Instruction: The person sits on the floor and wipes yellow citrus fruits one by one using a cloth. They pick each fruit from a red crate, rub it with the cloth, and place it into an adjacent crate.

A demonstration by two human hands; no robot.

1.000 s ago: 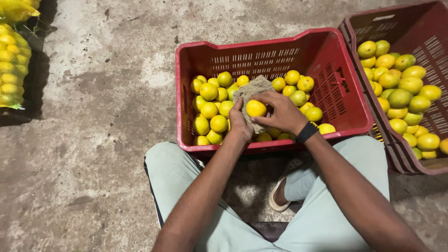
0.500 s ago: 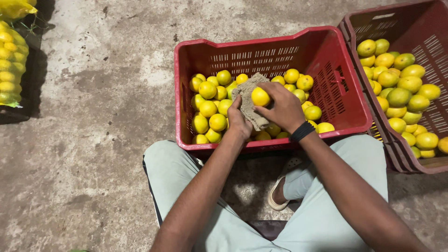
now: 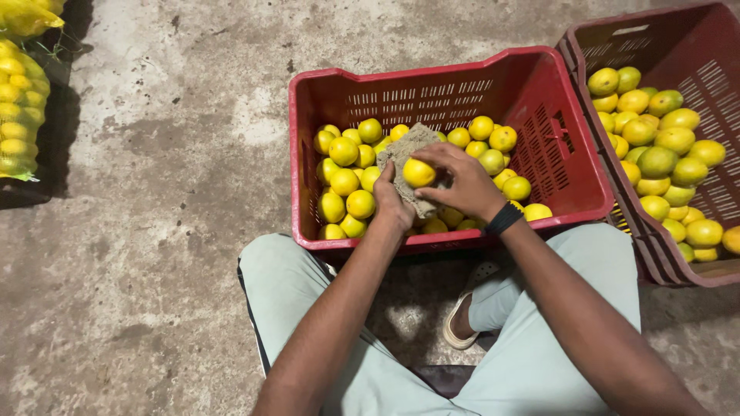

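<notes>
Since the frame half a second back the hands have barely shifted; the fruit has turned a little in the grip and sits lower against the cloth. Left hand (image 3: 393, 202) is closed around a coarse grey-brown cloth (image 3: 408, 154), backing it from below so it cups the fruit. Right hand (image 3: 462, 183), black wristband on the wrist, is clamped with fingers curled on one yellow citrus fruit (image 3: 418, 172), pressing it into the cloth, held just above the pile so it can be rubbed. Both hands hover over the near red crate (image 3: 539, 92), part full of yellow-green fruit. A second red crate (image 3: 694, 46) of larger fruit stands to the right; yellow mesh sacks (image 3: 19, 115) at far left, on the concrete floor (image 3: 154, 231).
</notes>
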